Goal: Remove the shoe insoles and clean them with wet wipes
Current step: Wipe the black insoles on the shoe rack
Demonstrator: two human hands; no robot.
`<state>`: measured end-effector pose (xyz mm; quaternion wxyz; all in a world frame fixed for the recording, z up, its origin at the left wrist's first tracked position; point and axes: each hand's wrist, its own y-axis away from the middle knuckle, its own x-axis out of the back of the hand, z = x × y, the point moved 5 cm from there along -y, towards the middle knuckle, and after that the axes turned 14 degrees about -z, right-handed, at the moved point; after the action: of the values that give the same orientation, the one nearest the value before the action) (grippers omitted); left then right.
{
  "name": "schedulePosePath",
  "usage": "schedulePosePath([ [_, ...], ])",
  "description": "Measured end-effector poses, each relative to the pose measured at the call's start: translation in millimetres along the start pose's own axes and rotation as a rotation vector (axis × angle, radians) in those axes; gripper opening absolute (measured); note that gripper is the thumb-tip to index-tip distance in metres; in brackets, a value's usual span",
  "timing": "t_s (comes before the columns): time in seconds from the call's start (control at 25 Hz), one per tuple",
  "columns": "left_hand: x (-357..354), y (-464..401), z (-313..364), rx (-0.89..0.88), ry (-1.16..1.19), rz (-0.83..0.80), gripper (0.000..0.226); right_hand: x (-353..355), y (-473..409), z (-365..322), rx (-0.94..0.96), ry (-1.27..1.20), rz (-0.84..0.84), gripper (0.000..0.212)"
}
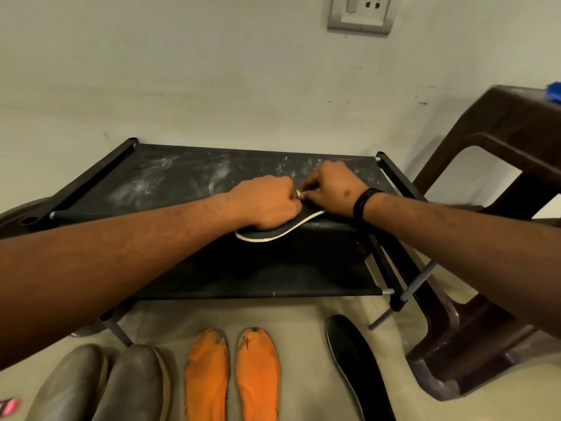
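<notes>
The dark insole overhangs the rack's front edge, its top bare to the left. The left hand presses on it, fingers curled; the right hand pinches a pale wipe.

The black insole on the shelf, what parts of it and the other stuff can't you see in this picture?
- Black insole, head view: its middle and far end are hidden under the left hand and right hand.
- White bit pinched between the hands: too small to tell if it is a wipe.
- Grey shoes and orange insoles: cut off by the bottom edge.
- Blue thing on the brown stool: cut off by the right edge.
</notes>
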<state>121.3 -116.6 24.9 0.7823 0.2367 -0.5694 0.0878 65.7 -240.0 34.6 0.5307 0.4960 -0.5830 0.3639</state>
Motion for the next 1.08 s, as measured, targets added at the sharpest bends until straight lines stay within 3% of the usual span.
schedulePosePath([
  [0.08, 2, 0, 1, 0.005, 0.008, 0.002, 0.040, 8, -4, 6, -0.006, -0.011, -0.014, 0.016],
  [0.2, 2, 3, 3, -0.019, 0.032, 0.003, 0.054, 22, -3, 39, -0.227, 0.001, 0.075, 0.016],
  [0.36, 1, 2, 2, -0.014, 0.014, 0.031, 0.037, 5, 15, 18, 0.030, -0.126, -0.090, 0.015],
  [0.52, 2, 0, 3, -0.015, 0.034, 0.043, 0.038, 26, 14, 49, -0.208, 0.053, 0.018, 0.019],
  [0.68, -1, 0, -1, -0.023, 0.043, 0.043, 0.037, 9, 31, 28, 0.031, -0.043, -0.122, 0.016],
  [0.84, 0, 0, 1, -0.011, 0.045, 0.034, 0.039, 26, 30, 55, -0.196, 0.185, -0.019, 0.020],
  [1.0, 0, 1, -2, -0.021, 0.029, 0.030, 0.036, 10, 39, 25, 0.058, -0.026, -0.158, 0.015],
  [1.08, 1, 0, 1, -0.037, 0.032, 0.027, 0.026, 19, 33, 41, -0.061, -0.009, -0.100, 0.017],
])
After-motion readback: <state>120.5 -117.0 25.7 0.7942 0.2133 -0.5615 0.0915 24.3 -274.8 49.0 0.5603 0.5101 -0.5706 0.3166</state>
